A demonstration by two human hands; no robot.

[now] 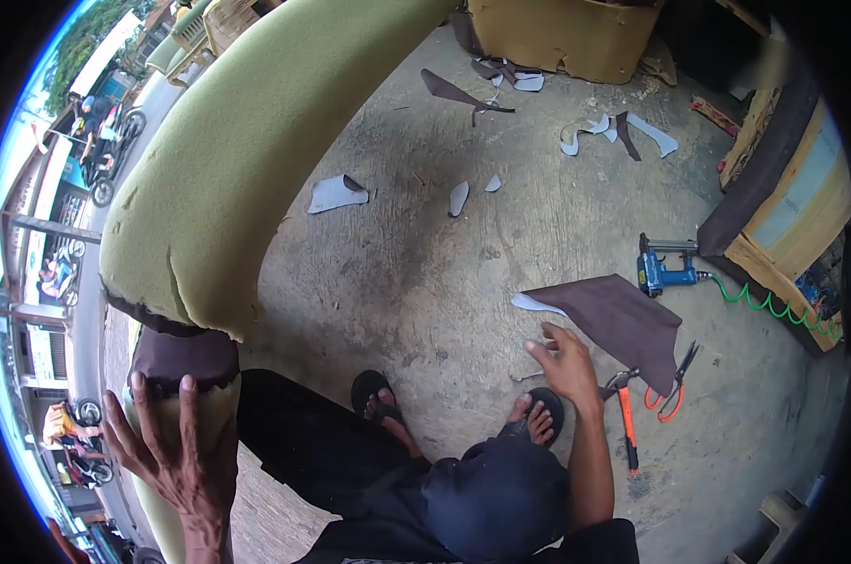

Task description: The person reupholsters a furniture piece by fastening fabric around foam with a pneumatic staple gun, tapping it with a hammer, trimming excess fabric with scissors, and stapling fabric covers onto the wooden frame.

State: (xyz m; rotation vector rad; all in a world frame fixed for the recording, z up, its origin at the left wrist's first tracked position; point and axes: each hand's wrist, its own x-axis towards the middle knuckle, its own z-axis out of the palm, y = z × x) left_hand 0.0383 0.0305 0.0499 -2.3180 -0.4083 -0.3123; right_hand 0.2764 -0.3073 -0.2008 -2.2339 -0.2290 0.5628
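While the left hand (pixel 176 461) lies open on the brown patch (pixel 186 357) and green foam (pixel 220 404) at 8 o'clock, the right hand (pixel 568 367), open too, is at 4 o'clock near the big brown cloth (pixel 623 324), maybe just above the floor (pixel 378 263), with a blue staple gun (pixel 665 271) at 3 o'clock

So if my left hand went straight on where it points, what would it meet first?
Past the dark fabric under its fingertips, your left hand would likely meet the green padding first, at its ragged lower edge, though depth there is hard to judge.
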